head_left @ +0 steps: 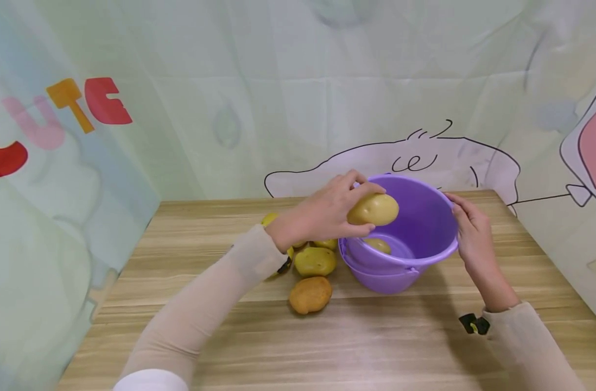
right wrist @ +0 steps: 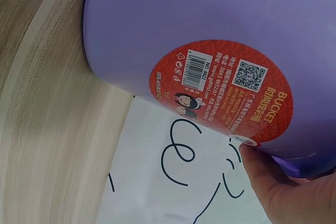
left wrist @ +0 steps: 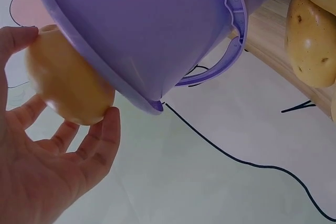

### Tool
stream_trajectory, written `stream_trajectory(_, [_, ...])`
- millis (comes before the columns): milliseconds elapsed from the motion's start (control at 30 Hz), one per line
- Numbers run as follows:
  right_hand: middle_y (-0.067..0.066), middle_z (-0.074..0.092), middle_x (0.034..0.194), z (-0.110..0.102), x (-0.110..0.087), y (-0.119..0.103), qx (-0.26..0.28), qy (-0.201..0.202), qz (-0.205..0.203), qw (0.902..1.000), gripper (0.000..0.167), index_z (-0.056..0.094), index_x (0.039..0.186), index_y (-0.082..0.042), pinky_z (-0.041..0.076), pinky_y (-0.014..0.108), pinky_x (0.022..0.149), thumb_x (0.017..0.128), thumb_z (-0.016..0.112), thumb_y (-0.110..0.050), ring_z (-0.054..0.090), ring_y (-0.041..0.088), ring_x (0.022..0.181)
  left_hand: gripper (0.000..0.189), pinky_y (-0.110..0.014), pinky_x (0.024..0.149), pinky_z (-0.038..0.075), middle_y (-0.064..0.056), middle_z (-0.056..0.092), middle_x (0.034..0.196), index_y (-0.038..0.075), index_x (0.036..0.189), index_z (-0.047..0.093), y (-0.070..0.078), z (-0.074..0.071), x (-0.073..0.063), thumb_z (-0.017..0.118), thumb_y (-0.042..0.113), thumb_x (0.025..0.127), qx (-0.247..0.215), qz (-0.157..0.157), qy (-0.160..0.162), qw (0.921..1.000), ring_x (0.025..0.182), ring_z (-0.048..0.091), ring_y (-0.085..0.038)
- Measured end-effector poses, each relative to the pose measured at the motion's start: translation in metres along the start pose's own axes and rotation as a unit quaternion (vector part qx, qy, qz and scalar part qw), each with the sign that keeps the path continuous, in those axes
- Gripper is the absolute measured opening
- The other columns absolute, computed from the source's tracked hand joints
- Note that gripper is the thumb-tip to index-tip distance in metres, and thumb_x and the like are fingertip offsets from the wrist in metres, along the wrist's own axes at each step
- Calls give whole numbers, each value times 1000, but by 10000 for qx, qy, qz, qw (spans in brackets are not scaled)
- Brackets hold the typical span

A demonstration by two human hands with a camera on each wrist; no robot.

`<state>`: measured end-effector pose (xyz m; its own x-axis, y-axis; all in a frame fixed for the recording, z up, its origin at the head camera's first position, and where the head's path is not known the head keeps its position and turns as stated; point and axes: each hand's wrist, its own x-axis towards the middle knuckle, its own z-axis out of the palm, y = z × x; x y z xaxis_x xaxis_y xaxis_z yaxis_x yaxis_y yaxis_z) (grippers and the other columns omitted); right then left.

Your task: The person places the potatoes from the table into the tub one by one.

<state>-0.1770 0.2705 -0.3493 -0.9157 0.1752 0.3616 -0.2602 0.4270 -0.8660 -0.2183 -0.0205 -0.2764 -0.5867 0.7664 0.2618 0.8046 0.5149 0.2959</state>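
Note:
My left hand grips a pale yellow potato over the left side of a purple bucket's mouth. In the left wrist view the fingers and thumb curl round this potato, close beside the rim. My right hand holds the right rim of the purple bucket, which tips slightly toward me. One potato lies inside on the bucket's floor. In the right wrist view a red oval label shows on the bucket's outer wall, with the right thumb near the rim.
Left of the bucket, a yellow potato and a browner orange potato lie on the wooden table. Several more potatoes are partly hidden behind the left forearm. The bucket's handle hangs down its side. A printed cloth stands behind the table.

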Motion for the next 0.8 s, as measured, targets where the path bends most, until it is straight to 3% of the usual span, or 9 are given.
stream_trajectory(233, [-1, 60, 122, -1, 0, 1, -16, 22, 0, 10000, 42, 55, 137, 6, 45, 12, 82, 109, 39, -22, 54, 2, 103, 63, -28, 88, 45, -4, 42, 133, 25, 146, 46, 2, 4, 4, 69, 42, 90, 92, -21, -131, 9999, 113, 43, -18])
stream_trajectory(533, [7, 61, 124, -1, 0, 1, -76, 2, -45, 10000, 42, 54, 137, 6, 44, 13, 83, 109, 38, -19, 55, 3, 104, 61, -30, 88, 45, -3, 42, 130, 24, 144, 48, 5, 7, 6, 69, 42, 90, 129, 64, -105, 9998, 112, 44, -19])
stream_trajectory(800, [6, 61, 124, -1, 0, 0, -26, -5, -37, 10000, 42, 54, 137, 7, 45, 12, 82, 109, 38, -20, 55, 3, 103, 61, -30, 86, 47, -2, 43, 130, 23, 144, 49, 5, 10, 6, 69, 43, 90, 233, 74, -113, 9996, 111, 44, -18])
